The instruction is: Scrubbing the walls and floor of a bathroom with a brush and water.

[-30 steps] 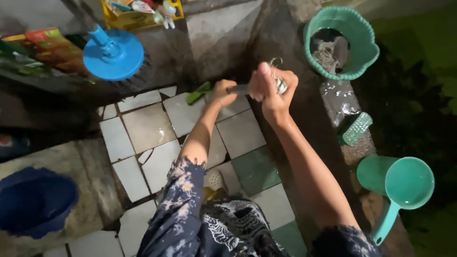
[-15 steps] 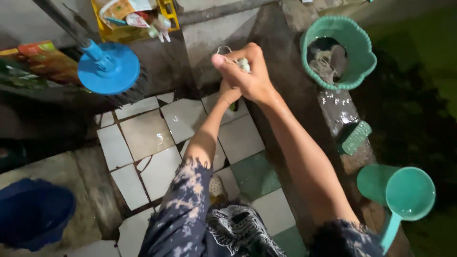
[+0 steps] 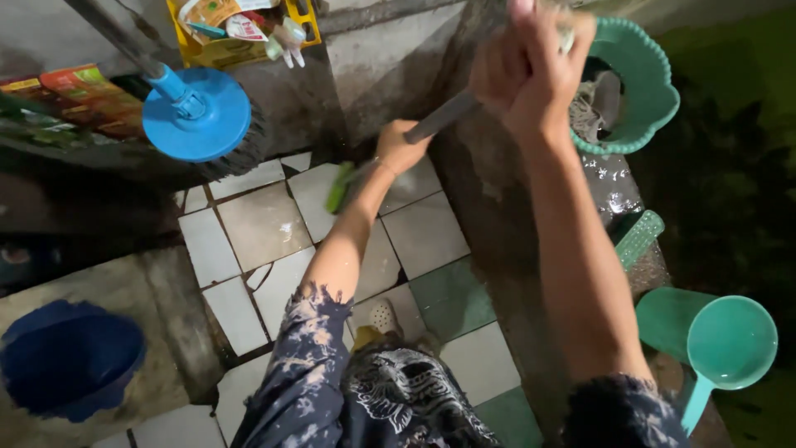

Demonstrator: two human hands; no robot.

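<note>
My left hand [image 3: 399, 148] grips the lower part of a grey handle [image 3: 444, 115] that slants down to a green brush head [image 3: 338, 186] resting on the wet white floor tiles [image 3: 259, 222]. High at the top of the view, my right hand [image 3: 529, 65] is closed around the upper end of the same handle, in front of the teal basket [image 3: 655, 95]. A small pale thing shows at its fingers; I cannot tell what it is. Both arms wear dark patterned sleeves.
A blue round brush [image 3: 196, 114] on a pole leans at the upper left below a yellow caddy [image 3: 222, 43] of bottles. On the wet concrete ledge lie a teal scrub brush [image 3: 640, 236] and a teal dipper [image 3: 730, 344]. A blue bucket [image 3: 70, 357] stands lower left.
My right hand has risen from just above the left hand to the upper right, near the basket. The grey handle and green brush head now show; the left hand stayed low.
</note>
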